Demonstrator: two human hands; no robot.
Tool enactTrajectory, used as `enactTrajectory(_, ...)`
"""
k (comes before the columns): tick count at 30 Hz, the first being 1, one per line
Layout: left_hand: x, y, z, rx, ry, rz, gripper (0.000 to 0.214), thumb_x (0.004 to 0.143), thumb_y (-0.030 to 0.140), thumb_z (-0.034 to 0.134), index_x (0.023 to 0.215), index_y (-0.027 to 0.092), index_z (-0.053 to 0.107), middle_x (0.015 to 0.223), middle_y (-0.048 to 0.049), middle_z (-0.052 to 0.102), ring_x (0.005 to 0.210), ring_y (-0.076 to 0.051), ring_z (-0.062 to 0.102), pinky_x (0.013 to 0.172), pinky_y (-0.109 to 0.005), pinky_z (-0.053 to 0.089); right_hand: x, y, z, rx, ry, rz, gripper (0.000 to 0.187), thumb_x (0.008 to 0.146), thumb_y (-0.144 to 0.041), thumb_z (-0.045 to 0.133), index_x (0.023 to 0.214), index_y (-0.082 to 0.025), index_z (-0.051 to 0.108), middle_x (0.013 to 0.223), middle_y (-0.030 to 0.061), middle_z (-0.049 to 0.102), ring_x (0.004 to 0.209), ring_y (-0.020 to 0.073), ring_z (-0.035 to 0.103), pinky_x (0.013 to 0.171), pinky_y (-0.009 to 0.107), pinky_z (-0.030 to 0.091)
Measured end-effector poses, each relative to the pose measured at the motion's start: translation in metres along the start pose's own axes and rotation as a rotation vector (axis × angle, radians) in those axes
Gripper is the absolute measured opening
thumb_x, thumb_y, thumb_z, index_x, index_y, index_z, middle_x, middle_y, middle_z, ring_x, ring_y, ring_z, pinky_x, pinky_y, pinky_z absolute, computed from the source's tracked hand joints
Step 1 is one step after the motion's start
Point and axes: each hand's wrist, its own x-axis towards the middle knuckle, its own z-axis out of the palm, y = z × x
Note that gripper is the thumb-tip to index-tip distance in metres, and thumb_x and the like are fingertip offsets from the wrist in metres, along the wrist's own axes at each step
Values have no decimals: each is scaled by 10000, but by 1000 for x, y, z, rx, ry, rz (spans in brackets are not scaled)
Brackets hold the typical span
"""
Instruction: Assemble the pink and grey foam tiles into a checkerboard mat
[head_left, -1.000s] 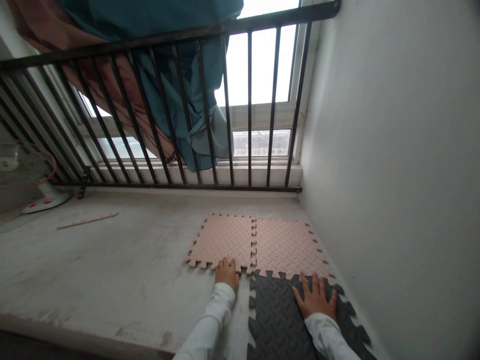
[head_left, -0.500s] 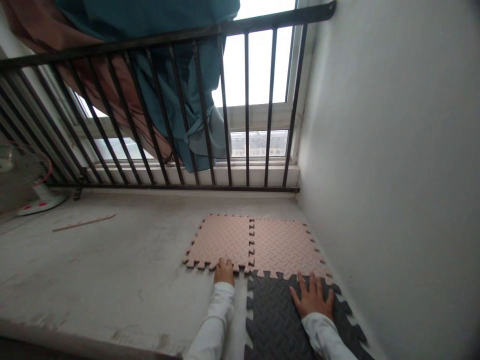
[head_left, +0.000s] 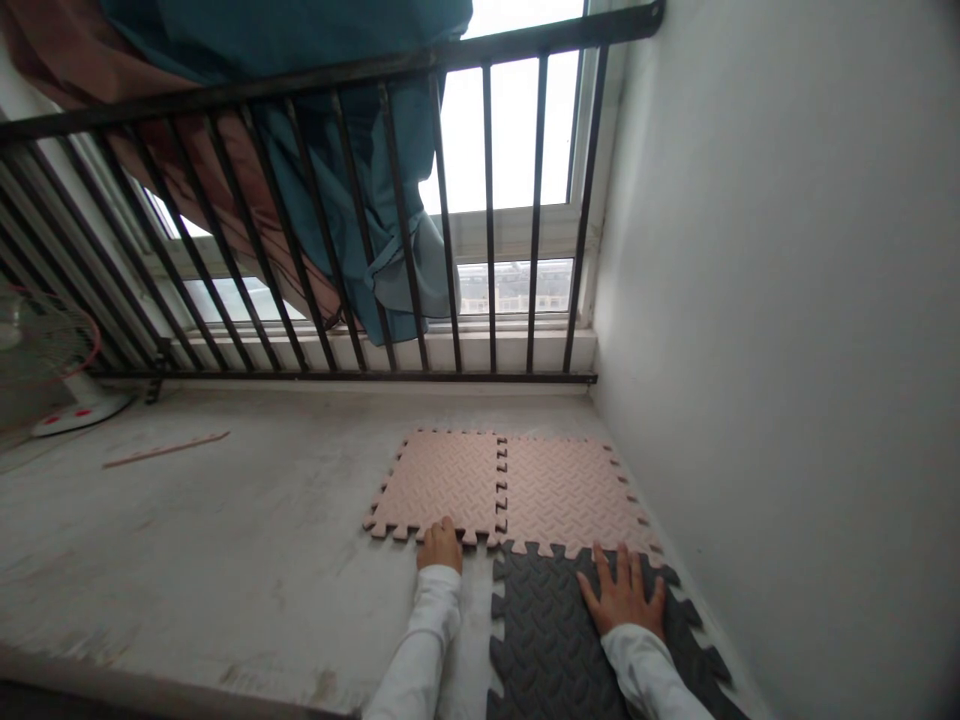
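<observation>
Two pink foam floor mats lie side by side, a left one (head_left: pixel 442 480) and a right one (head_left: pixel 566 490), with dark notches along their seam. My left hand (head_left: pixel 441 546) is at the front toothed edge of the left pink mat, its fingers curled over that edge; the fingertips are partly hidden. Nearer to me, a dark grey foam mat (head_left: pixel 544 630) meets the front edge of the right pink mat. On this grey mat my right hand (head_left: pixel 622 597) lies flat, fingers spread, its fingertips close to the pink-grey seam.
A white wall (head_left: pixel 787 300) borders the mats on the right. Behind them stand a dark metal railing (head_left: pixel 360 375), a window and a hanging teal and pink curtain (head_left: pixel 405 270). At left are a fan (head_left: pixel 82 405) and a thin strip (head_left: pixel 165 450). The concrete floor ends at a front edge.
My left hand has shifted slightly left along the front edge of the left pink mat. My right hand stays flat on the grey mat. The view has moved slightly.
</observation>
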Motion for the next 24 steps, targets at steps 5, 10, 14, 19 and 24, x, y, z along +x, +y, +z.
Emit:
enactTrajectory(5,7,1,-30,25,3,25,273,755,164,402,1021,175,460,1005,-88,556,903,-192,561,677,-277,403,0,0,-3,-9,-2,6,567,782,-542,252,1276,-279,342,1364,126,307,1243,292,251,964,578,97)
enactTrajectory(10,26,5,-79,19,146,132,216,747,180,412,949,145,479,971,-105,566,873,-194,564,688,-275,402,-1,-3,-9,-22,-12,10,570,777,-542,273,1276,-275,343,1363,132,307,1240,293,257,960,576,101)
enactTrajectory(14,52,-12,-137,-90,255,10,161,757,227,410,881,158,486,890,-81,599,817,-176,574,663,-256,394,1,-3,-3,-16,-36,24,573,768,-540,298,1278,-282,335,1370,125,295,1248,292,239,962,584,79)
enactTrajectory(19,60,-80,-204,-241,449,-170,153,730,345,447,737,194,470,776,-34,612,765,-163,575,652,-242,396,4,-2,3,20,-44,28,587,765,-541,289,1287,-275,322,1377,125,279,1253,303,219,956,600,63)
enactTrajectory(24,9,-171,-177,-246,559,-231,216,693,433,451,707,218,434,731,3,598,727,-148,564,658,-246,412,3,-8,-8,-18,-90,74,560,775,-510,297,1295,-301,288,1391,109,255,1266,269,197,968,569,50)
